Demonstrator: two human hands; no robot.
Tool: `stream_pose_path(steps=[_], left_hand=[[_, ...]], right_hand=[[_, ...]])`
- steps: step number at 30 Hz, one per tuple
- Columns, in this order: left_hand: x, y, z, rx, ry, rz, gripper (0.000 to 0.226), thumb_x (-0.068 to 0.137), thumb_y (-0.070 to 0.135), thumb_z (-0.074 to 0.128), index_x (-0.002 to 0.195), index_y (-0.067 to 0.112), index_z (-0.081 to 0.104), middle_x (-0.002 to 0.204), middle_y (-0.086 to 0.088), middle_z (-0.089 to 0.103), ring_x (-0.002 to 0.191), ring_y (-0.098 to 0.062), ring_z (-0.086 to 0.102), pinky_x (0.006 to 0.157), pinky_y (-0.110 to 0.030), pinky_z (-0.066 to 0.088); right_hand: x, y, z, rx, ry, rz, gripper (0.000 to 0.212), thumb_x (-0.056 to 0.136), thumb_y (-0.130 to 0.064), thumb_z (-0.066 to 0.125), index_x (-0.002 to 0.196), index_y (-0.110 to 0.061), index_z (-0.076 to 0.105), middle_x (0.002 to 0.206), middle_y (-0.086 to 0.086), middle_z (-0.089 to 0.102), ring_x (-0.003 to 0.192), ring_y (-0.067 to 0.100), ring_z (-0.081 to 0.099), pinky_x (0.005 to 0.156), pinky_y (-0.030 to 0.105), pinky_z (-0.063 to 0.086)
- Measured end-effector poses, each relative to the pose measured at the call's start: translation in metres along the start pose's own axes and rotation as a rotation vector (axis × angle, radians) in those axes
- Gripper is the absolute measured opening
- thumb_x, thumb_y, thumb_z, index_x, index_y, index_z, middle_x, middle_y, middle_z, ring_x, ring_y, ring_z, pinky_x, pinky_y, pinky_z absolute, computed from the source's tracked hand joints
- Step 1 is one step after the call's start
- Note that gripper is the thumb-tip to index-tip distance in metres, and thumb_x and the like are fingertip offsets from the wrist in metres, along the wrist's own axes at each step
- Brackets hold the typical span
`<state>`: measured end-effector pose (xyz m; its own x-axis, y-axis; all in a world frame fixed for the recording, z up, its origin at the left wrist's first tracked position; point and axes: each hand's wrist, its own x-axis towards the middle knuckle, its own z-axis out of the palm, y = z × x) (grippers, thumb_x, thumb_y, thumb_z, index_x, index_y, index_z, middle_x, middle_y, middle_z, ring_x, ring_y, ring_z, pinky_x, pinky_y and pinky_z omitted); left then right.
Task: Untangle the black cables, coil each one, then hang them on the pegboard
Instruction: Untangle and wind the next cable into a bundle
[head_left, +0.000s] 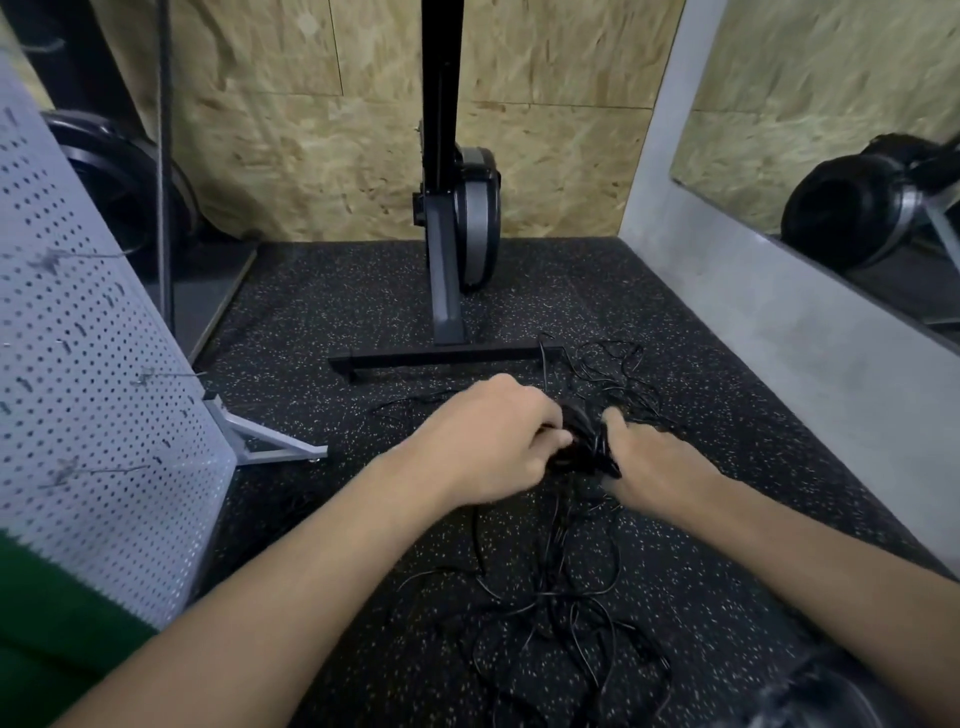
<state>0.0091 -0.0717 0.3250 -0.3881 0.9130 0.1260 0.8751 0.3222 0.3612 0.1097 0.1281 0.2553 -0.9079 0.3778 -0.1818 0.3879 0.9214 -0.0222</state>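
Black cables knotted between left hand and right hand — both grip the clump, likely to tease strands apart.

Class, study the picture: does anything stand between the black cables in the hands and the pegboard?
Nothing visible blocks the way. Between the black cables and the pegboard lies only floor, with the pegboard's low metal foot at its base.
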Motion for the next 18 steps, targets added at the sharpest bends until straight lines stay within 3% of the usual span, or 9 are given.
stream_pose_path(steps=[3,5,7,10,12,14,18], left_hand=[[0.000,-0.016,0.008,-0.022,0.071,0.034,0.024,0.098,0.049,0.067,0.093,0.028,0.076,0.079,0.010,0.071,0.077,-0.015,0.064,0.066,-0.033,0.049],[0.004,-0.026,0.014,-0.135,0.071,-0.017,0.028,0.086,0.057,0.077,0.085,0.029,0.077,0.076,0.012,0.071,0.075,-0.007,0.064,0.066,-0.029,0.049],[0.006,-0.041,0.019,-0.303,0.062,-0.117,0.032,0.074,0.058,0.087,0.077,0.027,0.078,0.070,0.012,0.071,0.071,-0.003,0.065,0.064,-0.022,0.047],[0.004,-0.064,0.024,-0.570,0.035,-0.255,0.034,0.073,0.052,0.089,0.077,0.019,0.081,0.077,0.004,0.077,0.076,-0.009,0.071,0.075,-0.024,0.051],[0.003,-0.076,0.033,-0.749,0.031,-0.341,0.041,0.080,0.053,0.084,0.082,0.012,0.081,0.086,-0.015,0.077,0.076,-0.024,0.069,0.079,-0.033,0.051],[0.005,-0.080,0.050,-0.847,0.023,-0.390,0.043,0.089,0.051,0.077,0.086,0.007,0.080,0.092,-0.026,0.074,0.076,-0.025,0.062,0.079,-0.037,0.049],[0.003,-0.079,0.077,-0.951,-0.082,-0.306,0.025,0.098,0.013,0.065,0.097,-0.011,0.068,0.088,-0.033,0.066,0.080,-0.030,0.060,0.079,-0.046,0.051]], right_hand=[[-0.013,-0.003,0.001,-0.033,-0.159,-0.283,0.047,0.092,-0.029,0.069,0.127,-0.028,0.037,0.111,-0.005,0.057,0.091,0.018,0.064,0.073,0.033,0.051],[-0.024,-0.009,0.000,-0.063,-0.182,-0.486,0.048,0.093,-0.030,0.067,0.135,-0.034,0.043,0.119,-0.012,0.056,0.102,0.012,0.062,0.087,0.033,0.054],[-0.034,-0.017,-0.004,0.076,-0.160,-0.611,0.033,0.094,-0.028,0.066,0.124,-0.034,0.052,0.118,-0.016,0.056,0.105,0.004,0.058,0.091,0.027,0.052],[-0.041,-0.019,-0.012,0.321,-0.086,-0.602,0.025,0.092,-0.023,0.071,0.107,-0.031,0.053,0.099,-0.015,0.058,0.090,0.005,0.058,0.076,0.027,0.051],[-0.041,-0.015,-0.017,0.486,-0.035,-0.544,0.041,0.090,-0.021,0.075,0.119,-0.033,0.048,0.095,-0.008,0.062,0.082,0.011,0.062,0.069,0.032,0.051],[-0.041,-0.014,-0.020,0.624,0.007,-0.520,0.061,0.091,-0.018,0.077,0.134,-0.035,0.037,0.100,-0.006,0.065,0.077,0.017,0.064,0.068,0.035,0.052],[-0.041,-0.019,-0.016,0.698,0.140,-0.535,0.081,0.095,-0.017,0.075,0.155,-0.038,0.025,0.101,-0.015,0.064,0.084,0.012,0.066,0.075,0.019,0.049]])
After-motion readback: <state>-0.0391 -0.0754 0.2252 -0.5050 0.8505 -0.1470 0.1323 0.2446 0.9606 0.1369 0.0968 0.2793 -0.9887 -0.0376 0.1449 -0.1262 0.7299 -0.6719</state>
